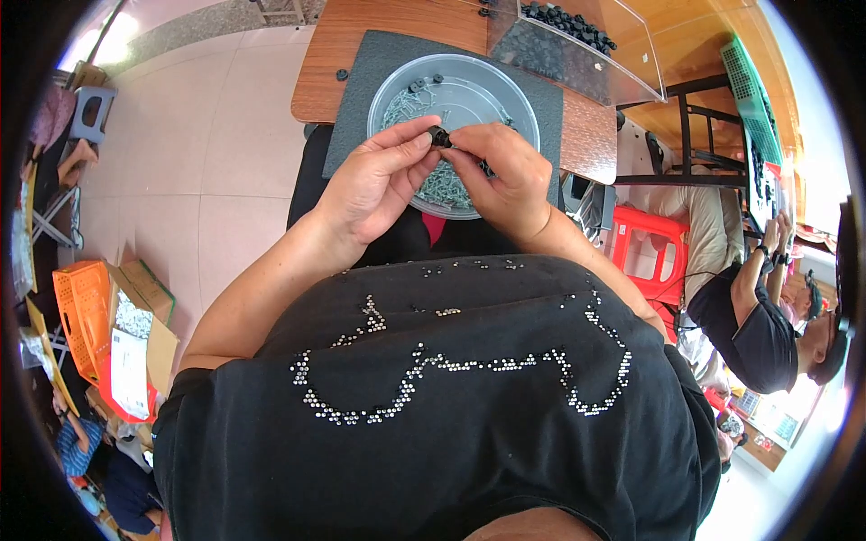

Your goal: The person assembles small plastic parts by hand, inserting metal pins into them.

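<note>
A small round black knob-like part is held between the fingertips of both hands, above a grey plastic basin. My left hand pinches its left side with thumb and fingers, palm partly turned up. From the right, my right hand closes thumb and forefinger on the part's other end; anything small within that pinch is hidden. Below, the basin contains many silvery-green screws and several black knobs near its far left side. A dark foam mat lies under the basin.
The wooden table carries a loose black part and a clear box of black parts. A red stool stands at right, near a seated person. Orange crate and cardboard box are at left.
</note>
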`<control>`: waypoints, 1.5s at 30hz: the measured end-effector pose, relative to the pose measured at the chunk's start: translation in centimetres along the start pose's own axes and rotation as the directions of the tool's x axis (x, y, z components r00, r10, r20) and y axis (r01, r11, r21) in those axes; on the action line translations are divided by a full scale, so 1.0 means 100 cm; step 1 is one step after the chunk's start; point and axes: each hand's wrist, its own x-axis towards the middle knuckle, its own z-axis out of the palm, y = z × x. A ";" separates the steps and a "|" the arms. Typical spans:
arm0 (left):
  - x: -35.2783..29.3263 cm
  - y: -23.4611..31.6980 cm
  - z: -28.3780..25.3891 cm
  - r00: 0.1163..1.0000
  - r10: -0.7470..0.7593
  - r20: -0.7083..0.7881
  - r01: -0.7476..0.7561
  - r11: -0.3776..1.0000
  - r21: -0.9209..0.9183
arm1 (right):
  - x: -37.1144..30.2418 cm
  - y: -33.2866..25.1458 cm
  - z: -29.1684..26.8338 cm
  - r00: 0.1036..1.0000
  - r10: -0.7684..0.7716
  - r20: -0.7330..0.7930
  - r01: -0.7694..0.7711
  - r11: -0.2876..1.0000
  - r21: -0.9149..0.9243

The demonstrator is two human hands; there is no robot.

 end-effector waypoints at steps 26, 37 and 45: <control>-0.002 -0.003 0.004 0.999 0.046 0.016 -0.046 0.999 0.016 | 0.001 -0.009 -0.002 0.994 0.105 -0.036 -0.103 0.993 0.049; -0.003 -0.003 0.006 0.996 0.086 0.007 -0.086 0.996 0.027 | 0.001 -0.010 0.000 0.980 0.198 -0.033 -0.192 0.973 0.126; -0.004 -0.004 0.008 0.989 0.144 0.005 -0.144 0.986 0.089 | 0.003 -0.013 0.001 0.967 0.252 -0.046 -0.243 0.958 0.152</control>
